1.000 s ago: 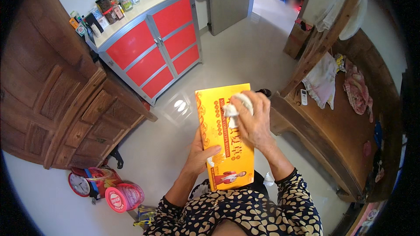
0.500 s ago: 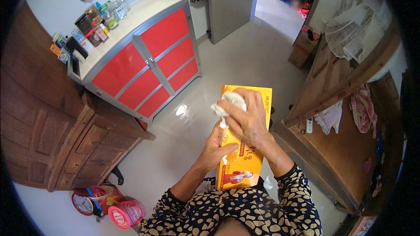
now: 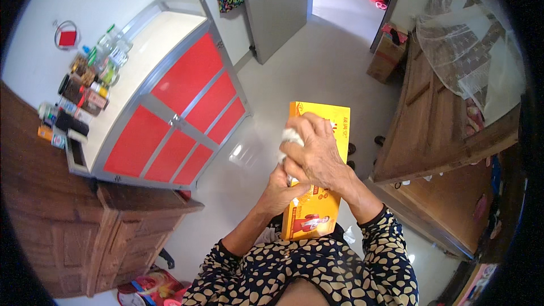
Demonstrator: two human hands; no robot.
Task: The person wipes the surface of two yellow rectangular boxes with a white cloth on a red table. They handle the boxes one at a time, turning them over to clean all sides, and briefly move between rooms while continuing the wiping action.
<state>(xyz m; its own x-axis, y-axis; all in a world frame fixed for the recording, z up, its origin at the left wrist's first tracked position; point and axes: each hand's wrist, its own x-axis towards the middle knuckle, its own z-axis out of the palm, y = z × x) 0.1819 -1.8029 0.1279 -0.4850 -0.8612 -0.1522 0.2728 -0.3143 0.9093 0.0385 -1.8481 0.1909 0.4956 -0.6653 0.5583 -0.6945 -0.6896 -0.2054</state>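
Note:
A flat yellow cardboard box [image 3: 317, 204] with a printed figure near its lower end is held upright in front of my body. My left hand [image 3: 279, 191] grips the box by its left edge, thumb lying across the front face. Closed around a crumpled white tissue or cloth [image 3: 293, 137], my right hand [image 3: 317, 153] is over the upper left part of the same face. Its fingers nearly meet the left hand, and the right palm hides much of the box's middle.
A red-panelled cabinet [image 3: 192, 90] with jars and bottles [image 3: 93, 73] on top stands at the left, beside dark wooden furniture [image 3: 141, 221]. At the right is a wooden bed frame [image 3: 447, 136] with white netting [image 3: 481, 51]. A grey door [image 3: 280, 11] stands ajar ahead; a carton [image 3: 387, 56] is near the doorway.
My right hand with the white wad has shifted slightly down and left on the box, closer to my left hand. The view has turned, so the room's furniture appears shifted.

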